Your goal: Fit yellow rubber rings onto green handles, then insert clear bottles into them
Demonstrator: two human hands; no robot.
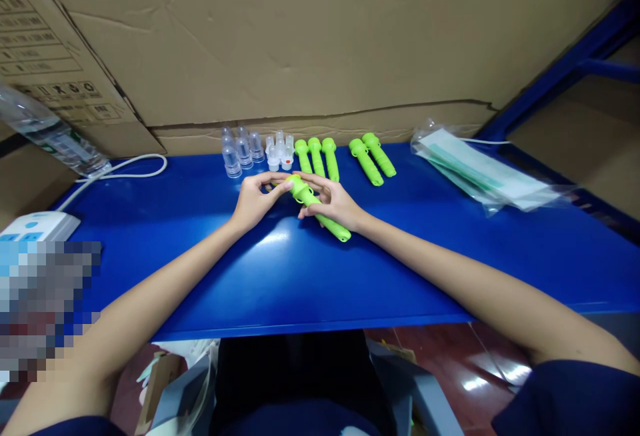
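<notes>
Head view looks down on a glossy blue table point(450, 249) where two bare hands meet around one lime-green plastic tube point(320, 208). That tube is a smooth cylinder with a wider ribbed collar at its far end, and it lies slantwise near the middle of the table, collar toward the left hand point(255, 201). Left fingers curl inward, thumb and forefinger pinching the collar end. Right hand point(334, 203) rests over the shaft with fingers partly spread and bent, fingertips pressing on the tube just behind the collar.

Behind the hands, three matching green tubes point(316, 157) lie side by side in a row, and two more green tubes point(373, 157) lie just to their right, tilted slightly. Left of these stand clear plastic vials point(241, 149), small, rounded and see-through, with a cluster of small white caps point(280, 153) beside them, one showing a red spot.

At the table's right end lies a crinkled transparent bag point(480, 173) of flat pale sheets. A white cable point(130, 168) loops across the far left corner toward a white power strip point(37, 226), and a clear water bottle point(50, 133) lies above it. Creased brown cardboard point(320, 36) walls in the back of the table; a blue metal frame point(565, 69) rises at right. Shiny reddish floor shows below the table edge.
</notes>
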